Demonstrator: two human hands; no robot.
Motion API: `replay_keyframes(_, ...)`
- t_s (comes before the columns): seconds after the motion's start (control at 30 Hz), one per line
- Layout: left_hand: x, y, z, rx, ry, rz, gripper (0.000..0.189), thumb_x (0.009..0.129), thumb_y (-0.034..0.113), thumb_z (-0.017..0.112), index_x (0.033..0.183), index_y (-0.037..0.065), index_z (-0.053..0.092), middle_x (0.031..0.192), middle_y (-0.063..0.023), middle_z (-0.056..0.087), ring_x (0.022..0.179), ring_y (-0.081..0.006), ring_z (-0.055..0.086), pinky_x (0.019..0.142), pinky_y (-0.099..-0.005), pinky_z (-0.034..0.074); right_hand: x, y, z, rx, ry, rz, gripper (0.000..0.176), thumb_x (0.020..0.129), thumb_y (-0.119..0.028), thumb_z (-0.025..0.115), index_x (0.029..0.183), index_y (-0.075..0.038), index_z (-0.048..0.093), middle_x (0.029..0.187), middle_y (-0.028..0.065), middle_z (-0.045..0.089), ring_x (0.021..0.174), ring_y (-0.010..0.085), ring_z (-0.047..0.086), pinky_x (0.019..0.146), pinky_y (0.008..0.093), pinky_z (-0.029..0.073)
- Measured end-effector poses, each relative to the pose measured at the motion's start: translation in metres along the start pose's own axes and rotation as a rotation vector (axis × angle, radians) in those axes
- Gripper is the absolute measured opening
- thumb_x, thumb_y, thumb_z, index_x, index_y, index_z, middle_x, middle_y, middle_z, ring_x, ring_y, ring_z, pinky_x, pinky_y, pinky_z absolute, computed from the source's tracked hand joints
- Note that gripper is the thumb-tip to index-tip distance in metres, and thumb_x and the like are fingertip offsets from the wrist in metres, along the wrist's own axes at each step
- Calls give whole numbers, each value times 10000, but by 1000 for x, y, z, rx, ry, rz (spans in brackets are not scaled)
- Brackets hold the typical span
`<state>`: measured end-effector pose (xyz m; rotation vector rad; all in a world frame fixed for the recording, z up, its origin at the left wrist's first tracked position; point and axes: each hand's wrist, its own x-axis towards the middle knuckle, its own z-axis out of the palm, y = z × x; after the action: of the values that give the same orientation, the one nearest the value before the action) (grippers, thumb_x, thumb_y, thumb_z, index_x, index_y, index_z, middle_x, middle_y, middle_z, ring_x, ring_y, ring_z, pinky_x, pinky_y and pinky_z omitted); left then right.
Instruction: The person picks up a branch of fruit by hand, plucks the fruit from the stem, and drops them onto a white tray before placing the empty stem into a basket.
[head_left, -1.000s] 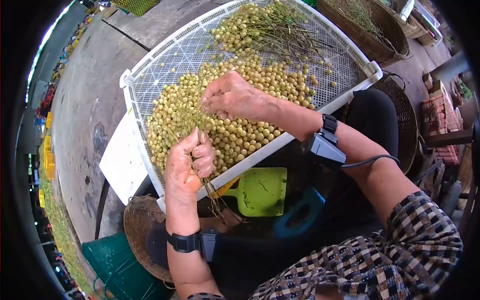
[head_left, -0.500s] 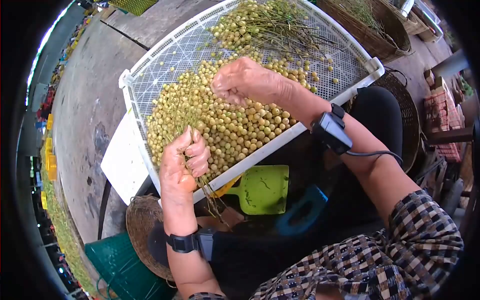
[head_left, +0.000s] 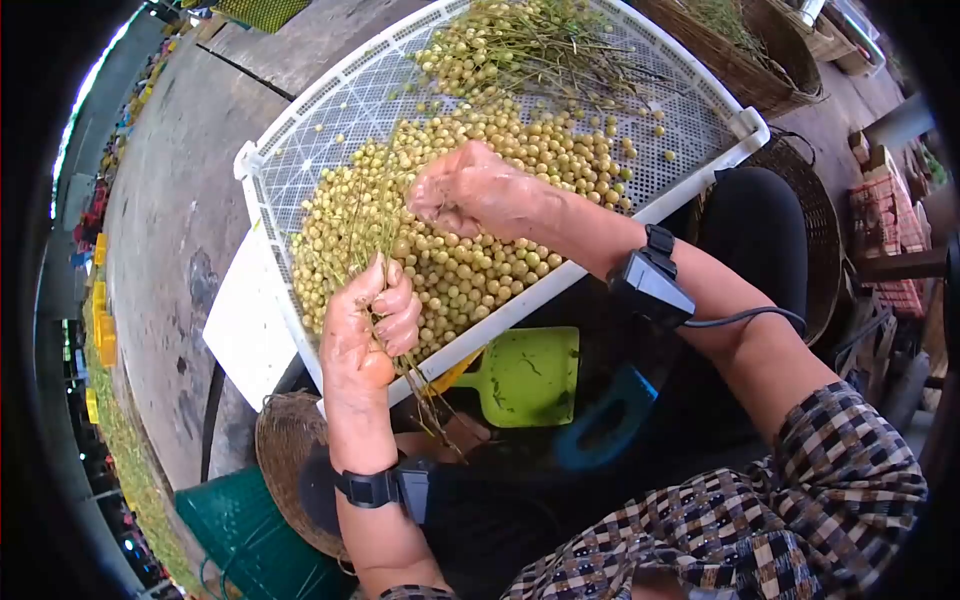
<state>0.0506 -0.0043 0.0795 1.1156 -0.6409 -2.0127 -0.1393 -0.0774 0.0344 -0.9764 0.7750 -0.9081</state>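
Note:
A white perforated tray (head_left: 290, 145) holds many loose round yellow-green fruits (head_left: 490, 275). At its near left edge, my left hand (head_left: 370, 315) is wrapped round a bunch of thin green stems (head_left: 375, 225); their upper ends spread over the fruits and their lower ends (head_left: 430, 415) hang past the tray rim. My right hand (head_left: 455, 190) is curled closed above the fruits, just right of the stems. What its fingers hold, if anything, is hidden. Towards the far side of the tray lies a heap of stems with fruits on them (head_left: 540, 50).
Below the tray rim are a lime-green dustpan (head_left: 530, 378) and a blue handle-shaped object (head_left: 605, 420). A woven basket (head_left: 290, 460) and a green basket (head_left: 250, 530) stand at the lower left. More wicker baskets (head_left: 735, 50) stand at the upper right.
My right hand has moved slightly left and down, nearer to the stems, staying curled. My left hand keeps its grip on the stems in nearly the same place.

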Motion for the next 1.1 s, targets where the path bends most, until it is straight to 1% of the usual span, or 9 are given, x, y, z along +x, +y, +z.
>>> replay_keyframes(0.2,2,0,-2,-6,23,-5,231,965,299,435,848,102,462,607,71,297,459,-51,254,363,-205,193,7,6,-10,283,143,-23,136,771,-45,609,642,-3,603,554,50,535,428,104,455,373,255,361)
replay_keyframes(0.27,4,-1,-5,-16,21,14,227,963,297,438,846,103,461,606,70,298,457,-52,254,363,-206,193,1,10,-9,-57,81,154,115,768,-60,620,671,1,623,578,54,559,438,100,460,383,250,377)
replay_keyframes(0.5,8,-2,-3,-19,50,-26,230,940,312,478,828,112,475,603,61,323,446,-73,261,391,-233,202,-12,10,17,162,-217,86,96,803,-86,641,817,9,632,679,62,615,489,98,517,419,229,395)
replay_keyframes(0.77,11,-5,-5,0,132,36,222,930,311,491,809,125,471,587,59,310,442,-75,249,383,-236,194,-6,10,13,324,-34,21,153,827,-113,623,720,-5,606,615,50,557,462,94,449,400,234,327)
replay_keyframes(0.9,20,-5,-19,-56,117,7,259,939,336,484,792,124,459,570,55,299,430,-82,247,376,-242,186,0,8,-6,-469,-82,-64,104,791,-105,619,712,-44,649,635,57,602,528,113,563,459,244,437)
replay_keyframes(0.93,20,-5,-18,-60,161,17,292,937,373,485,790,122,465,568,55,310,430,-82,253,377,-243,188,3,12,-4,-655,-35,-373,104,776,-76,594,824,-67,686,686,60,648,607,136,623,545,248,506)
replay_keyframes(0.97,20,-5,-16,-67,208,26,326,935,410,485,788,119,471,566,55,320,429,-81,258,377,-243,189,4,12,-10,-661,-33,-371,104,776,-76,594,824,-67,686,686,60,648,607,136,623,545,248,506)
replay_keyframes(1.03,14,-2,3,-129,264,1,415,904,509,496,808,105,501,571,46,368,431,-81,293,379,-240,201,-4,-28,-10,-1158,157,19,221,764,-28,556,928,-89,691,799,83,683,718,157,651,644,285,543)
replay_keyframes(1.1,9,1,16,-76,330,61,531,851,615,497,851,85,510,595,32,380,441,-74,311,376,-214,202,26,-24,-40,-1391,355,57,258,750,4,502,915,-92,676,805,98,673,764,193,654,674,343,552)
